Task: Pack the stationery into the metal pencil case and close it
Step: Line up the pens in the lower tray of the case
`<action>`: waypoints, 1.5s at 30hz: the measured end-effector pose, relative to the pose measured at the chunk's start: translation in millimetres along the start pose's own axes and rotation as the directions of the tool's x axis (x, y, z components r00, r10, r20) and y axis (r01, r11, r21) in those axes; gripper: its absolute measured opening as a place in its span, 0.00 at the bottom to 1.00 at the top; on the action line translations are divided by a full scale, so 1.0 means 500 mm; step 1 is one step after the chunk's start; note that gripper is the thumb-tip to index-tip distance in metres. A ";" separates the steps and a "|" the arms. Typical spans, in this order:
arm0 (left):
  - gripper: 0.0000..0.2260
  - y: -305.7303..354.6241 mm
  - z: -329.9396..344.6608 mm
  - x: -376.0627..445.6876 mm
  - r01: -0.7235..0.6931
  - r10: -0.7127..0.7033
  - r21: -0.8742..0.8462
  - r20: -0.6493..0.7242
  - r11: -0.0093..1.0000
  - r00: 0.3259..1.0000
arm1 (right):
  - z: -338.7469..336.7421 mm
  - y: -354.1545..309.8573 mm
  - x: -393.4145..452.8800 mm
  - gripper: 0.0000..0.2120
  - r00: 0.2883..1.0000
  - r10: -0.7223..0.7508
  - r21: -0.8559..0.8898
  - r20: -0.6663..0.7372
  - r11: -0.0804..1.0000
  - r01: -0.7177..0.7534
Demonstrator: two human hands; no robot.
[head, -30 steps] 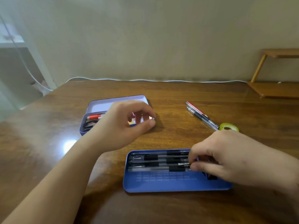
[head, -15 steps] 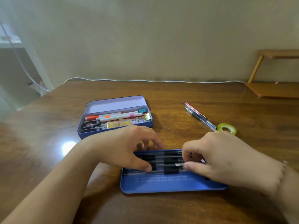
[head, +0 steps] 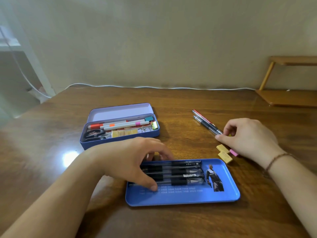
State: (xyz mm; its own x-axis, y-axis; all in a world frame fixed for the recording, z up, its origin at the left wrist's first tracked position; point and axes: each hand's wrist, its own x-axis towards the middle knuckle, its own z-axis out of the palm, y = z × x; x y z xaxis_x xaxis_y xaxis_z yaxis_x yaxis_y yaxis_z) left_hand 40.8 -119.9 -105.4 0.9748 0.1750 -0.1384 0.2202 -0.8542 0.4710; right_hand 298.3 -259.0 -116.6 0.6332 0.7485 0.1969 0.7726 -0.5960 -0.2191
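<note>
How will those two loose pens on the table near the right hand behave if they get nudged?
The two pens look slim and round-barrelled, so a sideways nudge would probably roll them on the glossy wooden table. They seem rigid, light plastic and should lift easily. The right hand is at their near ends, where a smooth barrel might slip.

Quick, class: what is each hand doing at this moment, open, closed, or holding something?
Left hand: open, fingers resting on the pens in the blue tray.
Right hand: grip closing on loose pens; hold uncertain.

The single head camera looks forward and down from close above the wooden surface [head: 171, 103], facing the wall [head: 154, 40] behind; both forearms enter from below.
</note>
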 end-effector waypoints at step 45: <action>0.17 -0.016 -0.011 0.012 -0.139 -0.178 -0.362 -0.714 0.922 0.678 | -0.016 -0.113 -0.152 0.13 0.578 -0.816 0.110 0.029 0.577 0.809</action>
State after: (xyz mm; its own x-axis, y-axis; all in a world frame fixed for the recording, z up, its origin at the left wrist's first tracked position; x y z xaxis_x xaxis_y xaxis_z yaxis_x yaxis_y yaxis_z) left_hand 44.9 -109.4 -105.5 0.6469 0.6197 0.4443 0.0800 -0.6346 0.7687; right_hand 206.9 -284.6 -111.5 -0.2656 0.9270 0.2648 0.9532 0.2937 -0.0723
